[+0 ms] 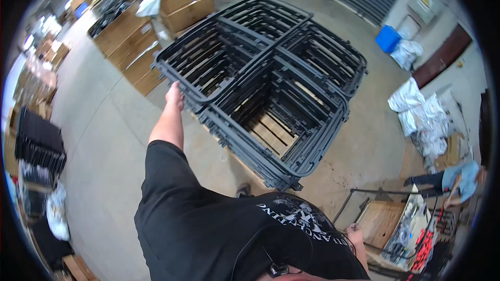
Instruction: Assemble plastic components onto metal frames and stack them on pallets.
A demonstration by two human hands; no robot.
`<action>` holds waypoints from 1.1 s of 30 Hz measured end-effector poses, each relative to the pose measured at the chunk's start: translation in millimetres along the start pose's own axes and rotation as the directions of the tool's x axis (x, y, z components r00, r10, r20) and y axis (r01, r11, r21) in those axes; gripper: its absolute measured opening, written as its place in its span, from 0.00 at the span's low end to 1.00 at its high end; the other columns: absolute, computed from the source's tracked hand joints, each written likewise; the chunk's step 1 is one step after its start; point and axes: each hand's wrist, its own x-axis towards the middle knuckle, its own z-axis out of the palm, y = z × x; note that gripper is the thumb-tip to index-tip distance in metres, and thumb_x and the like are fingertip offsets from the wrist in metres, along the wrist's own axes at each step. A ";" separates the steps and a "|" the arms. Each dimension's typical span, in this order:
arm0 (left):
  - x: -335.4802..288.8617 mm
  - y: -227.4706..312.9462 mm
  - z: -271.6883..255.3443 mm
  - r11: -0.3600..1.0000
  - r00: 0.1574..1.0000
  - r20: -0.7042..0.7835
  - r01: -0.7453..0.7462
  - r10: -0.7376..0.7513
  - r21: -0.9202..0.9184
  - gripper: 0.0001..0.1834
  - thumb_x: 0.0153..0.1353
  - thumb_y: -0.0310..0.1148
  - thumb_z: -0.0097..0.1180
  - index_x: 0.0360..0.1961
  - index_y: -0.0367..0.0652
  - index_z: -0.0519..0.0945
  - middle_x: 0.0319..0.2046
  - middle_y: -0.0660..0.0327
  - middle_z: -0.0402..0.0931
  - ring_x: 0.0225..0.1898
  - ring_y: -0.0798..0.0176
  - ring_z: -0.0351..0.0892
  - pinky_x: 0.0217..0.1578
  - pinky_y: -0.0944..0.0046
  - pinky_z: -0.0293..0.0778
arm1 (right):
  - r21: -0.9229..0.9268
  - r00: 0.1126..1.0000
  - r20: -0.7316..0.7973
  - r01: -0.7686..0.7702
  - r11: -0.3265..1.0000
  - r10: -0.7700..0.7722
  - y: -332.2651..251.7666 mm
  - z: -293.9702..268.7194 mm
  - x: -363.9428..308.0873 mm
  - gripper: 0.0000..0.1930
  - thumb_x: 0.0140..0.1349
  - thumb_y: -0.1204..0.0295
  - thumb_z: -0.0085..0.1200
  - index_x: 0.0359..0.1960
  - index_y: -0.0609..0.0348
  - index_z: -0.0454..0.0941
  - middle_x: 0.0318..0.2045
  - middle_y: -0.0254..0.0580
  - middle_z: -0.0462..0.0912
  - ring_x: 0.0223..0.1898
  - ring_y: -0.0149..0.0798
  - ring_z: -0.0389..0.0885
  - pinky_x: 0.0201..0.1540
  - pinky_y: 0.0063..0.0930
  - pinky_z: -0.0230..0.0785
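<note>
My left hand (176, 97) reaches forward beside the left corner of the stacked black frames (271, 49). Its fingers point toward the frames, and I cannot tell whether they touch. The frames are rectangular with rounded corners, piled in several side-by-side stacks on a wooden pallet (271, 131), whose slats show through the nearest stack. Low at my right side, my right hand (355, 234) has its fingers curled, near a thin black tube frame (342, 204) around a cart. What the curled fingers hold, if anything, is too small to make out.
The cart carries a wooden board (383, 221) and red parts (421, 247). A person in a blue shirt (461, 179) works beside it. Large cardboard boxes (127, 47) stand at the far left, white sacks (424, 117) along the right wall. Black stacked parts (39, 140) stand at left.
</note>
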 end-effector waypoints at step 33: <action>-413.1 -95.0 227.9 0.907 0.531 0.834 0.410 -0.150 -0.099 0.12 0.73 0.34 0.51 0.48 0.35 0.73 0.47 0.51 0.79 0.52 0.54 0.81 0.57 0.54 0.80 | 0.874 0.886 0.279 -0.075 0.480 -0.370 -432.0 204.1 36.8 0.22 0.68 0.53 0.60 0.49 0.59 0.75 0.46 0.43 0.81 0.47 0.39 0.80 0.51 0.35 0.75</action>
